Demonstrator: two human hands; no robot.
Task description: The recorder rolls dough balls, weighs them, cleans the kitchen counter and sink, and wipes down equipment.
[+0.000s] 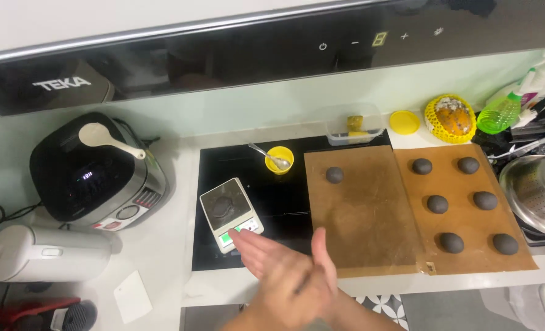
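The two hands are pressed palm to palm at the near edge of the counter, the left hand lying flat with fingers stretched toward the scale, the right hand laid over it; both are open and flat, and whether anything is held between the palms cannot be told. The left fingertips are seen just in front of the scale, which sits on the black cooktop and carries a dark lump on its plate. Right of the scale a brown sheet is laid, with one dark ball near its far edge. Further right of the scale a second sheet bears six dark balls in two columns. Behind the scale a yellow cup with a spoon is set. Left of the scale a rice cooker is found, and nearer, a white kettle. Far right of the scale a steel colander is seen.
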